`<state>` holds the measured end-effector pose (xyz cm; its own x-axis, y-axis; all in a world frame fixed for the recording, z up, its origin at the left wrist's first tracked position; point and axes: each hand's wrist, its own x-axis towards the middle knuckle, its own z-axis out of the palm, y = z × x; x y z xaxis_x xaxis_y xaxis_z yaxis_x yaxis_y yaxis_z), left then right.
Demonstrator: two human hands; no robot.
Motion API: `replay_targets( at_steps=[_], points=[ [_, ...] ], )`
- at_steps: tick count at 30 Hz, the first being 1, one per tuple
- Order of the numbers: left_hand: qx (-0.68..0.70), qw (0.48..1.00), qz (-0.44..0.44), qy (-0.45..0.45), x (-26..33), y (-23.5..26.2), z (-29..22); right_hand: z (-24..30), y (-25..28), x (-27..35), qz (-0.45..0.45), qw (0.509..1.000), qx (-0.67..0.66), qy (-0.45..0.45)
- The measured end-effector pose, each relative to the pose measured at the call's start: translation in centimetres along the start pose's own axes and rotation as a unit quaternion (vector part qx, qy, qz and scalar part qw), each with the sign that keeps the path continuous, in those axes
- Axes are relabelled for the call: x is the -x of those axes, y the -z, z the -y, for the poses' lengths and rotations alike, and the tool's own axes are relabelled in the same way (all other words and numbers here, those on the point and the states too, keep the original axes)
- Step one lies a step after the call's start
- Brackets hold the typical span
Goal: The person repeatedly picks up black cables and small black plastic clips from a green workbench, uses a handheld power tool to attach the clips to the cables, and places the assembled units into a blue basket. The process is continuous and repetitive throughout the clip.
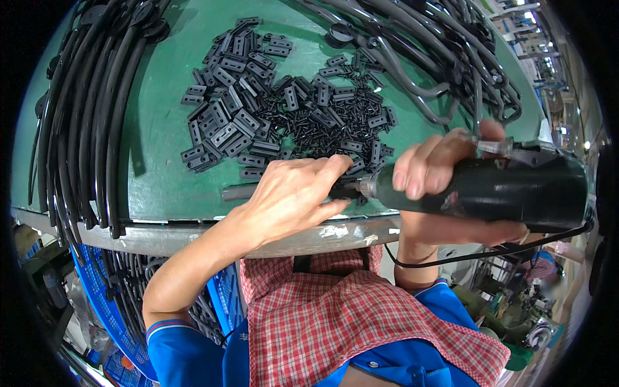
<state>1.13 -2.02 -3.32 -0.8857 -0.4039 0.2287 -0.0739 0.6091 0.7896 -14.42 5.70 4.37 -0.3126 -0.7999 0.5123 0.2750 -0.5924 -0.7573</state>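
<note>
Dark tube (238, 191) sits pinched in left hand (290, 190), right hand (433, 162) gripping power screwdriver (516, 191); likely screw-driving, steady alignment needed next.

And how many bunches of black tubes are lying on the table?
2. One bunch runs down the left side; the other bunch is at the upper right. A lone tube at the left hand isn't counted. More may be hidden past the top edge.
</note>
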Motion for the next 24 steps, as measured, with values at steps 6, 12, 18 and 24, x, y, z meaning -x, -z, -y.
replay_targets(
  at_steps=[6, 12, 18, 24],
  points=[
    [-0.006, 1.000, -0.019, -0.014, -0.1, -0.6, 0.5, -1.6, 0.2, -0.9, 0.177, 0.981, -0.058, -0.050],
    [-0.015, 1.000, -0.001, -0.008, -0.1, -0.1, 0.3, -2.3, 2.1, -2.5, 0.230, 0.961, -0.122, -0.098],
    [-0.018, 1.000, -0.009, -0.017, 0.0, -0.6, 0.7, -1.4, 4.3, 0.8, -0.140, 0.980, -0.144, 0.006],
    [-0.150, 0.986, 0.051, -0.045, -1.1, -1.2, -0.5, 3.1, 4.4, 5.0, -0.249, 0.964, -0.095, 0.009]
  ],
)
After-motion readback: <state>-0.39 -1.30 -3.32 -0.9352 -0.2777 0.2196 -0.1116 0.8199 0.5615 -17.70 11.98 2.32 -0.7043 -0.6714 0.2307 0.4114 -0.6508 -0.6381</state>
